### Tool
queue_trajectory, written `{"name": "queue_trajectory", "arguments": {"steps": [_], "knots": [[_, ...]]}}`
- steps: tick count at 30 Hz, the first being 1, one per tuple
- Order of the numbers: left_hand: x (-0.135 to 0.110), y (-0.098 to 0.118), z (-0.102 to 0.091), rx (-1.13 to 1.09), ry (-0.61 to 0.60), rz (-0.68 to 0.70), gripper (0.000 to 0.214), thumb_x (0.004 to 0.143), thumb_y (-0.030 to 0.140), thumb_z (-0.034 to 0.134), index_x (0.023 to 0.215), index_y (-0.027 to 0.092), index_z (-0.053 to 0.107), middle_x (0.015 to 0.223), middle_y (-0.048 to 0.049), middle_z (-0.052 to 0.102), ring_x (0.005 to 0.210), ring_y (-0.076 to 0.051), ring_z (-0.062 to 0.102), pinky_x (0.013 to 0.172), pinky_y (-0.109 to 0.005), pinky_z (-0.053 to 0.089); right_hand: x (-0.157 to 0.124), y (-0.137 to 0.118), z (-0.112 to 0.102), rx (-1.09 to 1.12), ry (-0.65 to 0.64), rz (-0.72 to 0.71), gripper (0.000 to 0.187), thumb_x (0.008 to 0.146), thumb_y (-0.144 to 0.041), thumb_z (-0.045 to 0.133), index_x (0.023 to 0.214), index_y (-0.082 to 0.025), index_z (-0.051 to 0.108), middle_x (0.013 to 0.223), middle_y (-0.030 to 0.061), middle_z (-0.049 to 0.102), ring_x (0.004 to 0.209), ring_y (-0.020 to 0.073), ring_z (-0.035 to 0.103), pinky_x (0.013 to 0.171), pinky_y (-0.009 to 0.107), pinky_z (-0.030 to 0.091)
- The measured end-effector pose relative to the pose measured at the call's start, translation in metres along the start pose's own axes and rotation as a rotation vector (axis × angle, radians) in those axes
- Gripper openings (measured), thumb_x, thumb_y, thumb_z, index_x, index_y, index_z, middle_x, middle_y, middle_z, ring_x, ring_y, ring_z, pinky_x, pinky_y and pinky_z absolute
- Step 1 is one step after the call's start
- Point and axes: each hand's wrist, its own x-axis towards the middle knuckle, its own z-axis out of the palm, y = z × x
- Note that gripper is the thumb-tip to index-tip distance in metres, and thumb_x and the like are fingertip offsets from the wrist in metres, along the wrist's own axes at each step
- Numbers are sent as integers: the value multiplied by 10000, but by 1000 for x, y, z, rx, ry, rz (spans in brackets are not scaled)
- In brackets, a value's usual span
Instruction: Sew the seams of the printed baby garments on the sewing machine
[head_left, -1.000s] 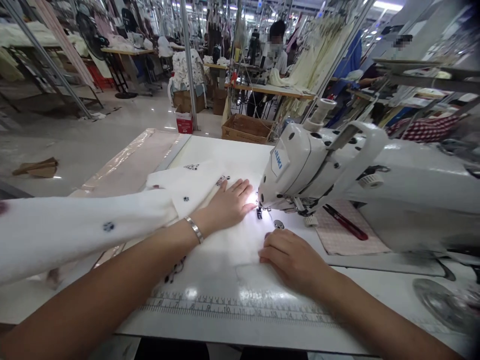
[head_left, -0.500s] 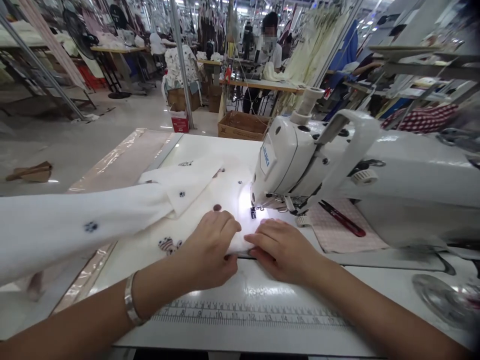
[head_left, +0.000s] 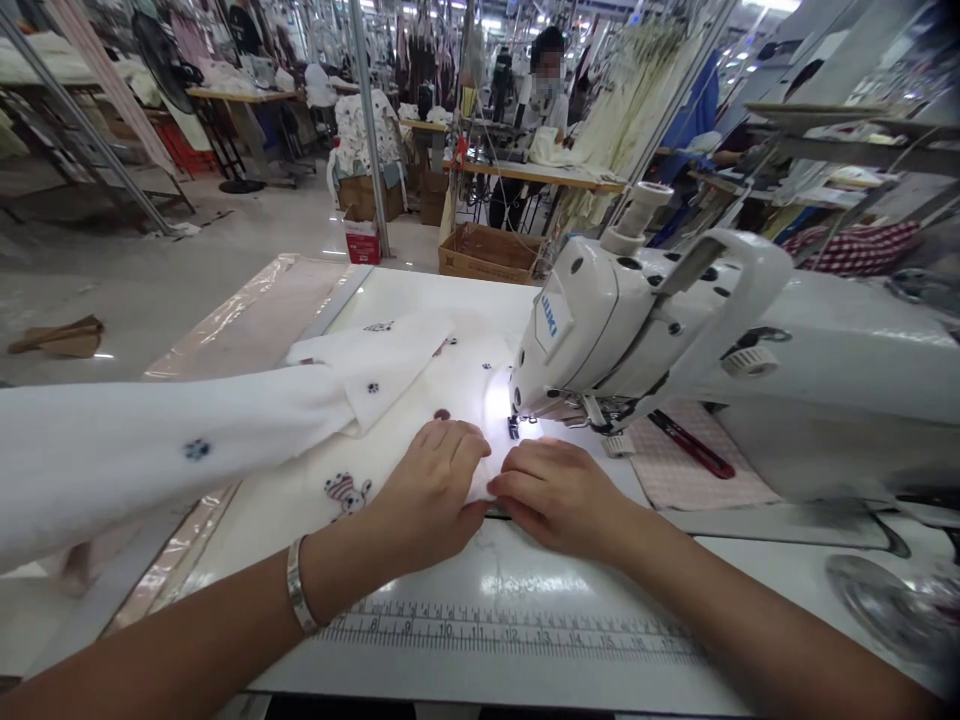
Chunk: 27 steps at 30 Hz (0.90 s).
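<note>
Toward the front edge of the worktop [head_left: 525, 676], in the head view, we pinch the white printed fabric [head_left: 397, 428] with our left hand [head_left: 435, 490] and right hand [head_left: 556, 495] near the presser foot [head_left: 514, 428]; the fabric spreads toward the left edge.

The left hand [head_left: 431, 492] covers some printed fabric [head_left: 397, 420], and the right edge crops the sewing machine [head_left: 817, 345].

White cloth [head_left: 390, 365], paw and animal prints; on table [head_left: 525, 678], partly folded over, reaching machine [head_left: 592, 320].
</note>
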Motion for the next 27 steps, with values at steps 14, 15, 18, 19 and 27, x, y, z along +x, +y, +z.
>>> {"name": "queue_trajectory", "arguments": {"steps": [14, 15, 18, 19, 27], "knots": [[3, 5, -13, 58, -187, -40, 190, 934, 298, 417, 966, 157, 540, 1143, -111, 546, 1091, -249, 499, 1045, -546, 312, -7, 4, 0, -108, -99, -24, 235, 888, -131, 418, 733, -166, 592, 680, 20, 533, 638, 148, 421, 618, 286, 327], [4, 4, -12, 82, -192, -46, 209, 951, 276, 372, 988, 154, 537, 1170, -115, 544, 1122, -248, 491, 1049, -546, 312, -9, 4, -1, -73, -117, -10, 235, 888, -128, 408, 758, -164, 600, 699, 28, 542, 654, 153, 425, 627, 291, 334], [8, 3, -7, 179, -198, -43, 247, 949, 218, 338, 1114, 116, 491, 1272, -158, 508, 1238, -273, 433, 1061, -550, 306, -13, 3, -2, 3, -161, 35, 223, 907, -157, 407, 850, -162, 622, 741, 43, 554, 701, 171, 433, 659, 312, 353], [9, 2, -5, 203, -206, -40, 271, 942, 216, 348, 1156, 100, 466, 1286, -173, 502, 1254, -281, 425, 1067, -551, 300, -14, 3, -2, 21, -161, 49, 216, 917, -180, 415, 873, -162, 626, 748, 45, 556, 710, 174, 433, 667, 318, 356], [20, -7, -3, 179, -285, 9, 309, 940, 267, 371, 1171, 89, 474, 1382, -180, 454, 1313, -281, 388, 1119, -575, 177, -19, 1, 2, 26, -173, 120, 246, 952, -240, 418, 864, -168, 635, 766, 52, 555, 734, 177, 440, 667, 314, 354]]}}
